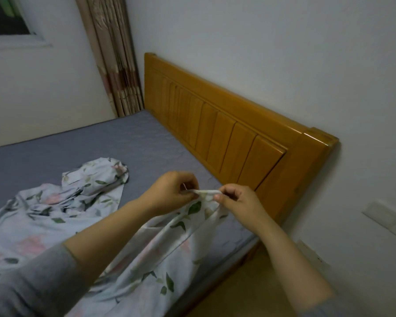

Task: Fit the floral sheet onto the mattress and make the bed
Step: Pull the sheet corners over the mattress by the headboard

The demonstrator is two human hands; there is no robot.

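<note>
From the head view, my left hand (171,191) and right hand (237,202) each pinch the hem of the floral sheet (62,216), stretched taut between them. The rest lies crumpled on the bare grey mattress (101,143), draped over its near edge, beside the wooden headboard (238,138).

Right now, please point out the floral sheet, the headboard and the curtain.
floral sheet (32,229): head view, flat part at lower left.
headboard (224,133): head view, a middle wooden panel.
curtain (114,65): head view, its gathered folds.
</note>
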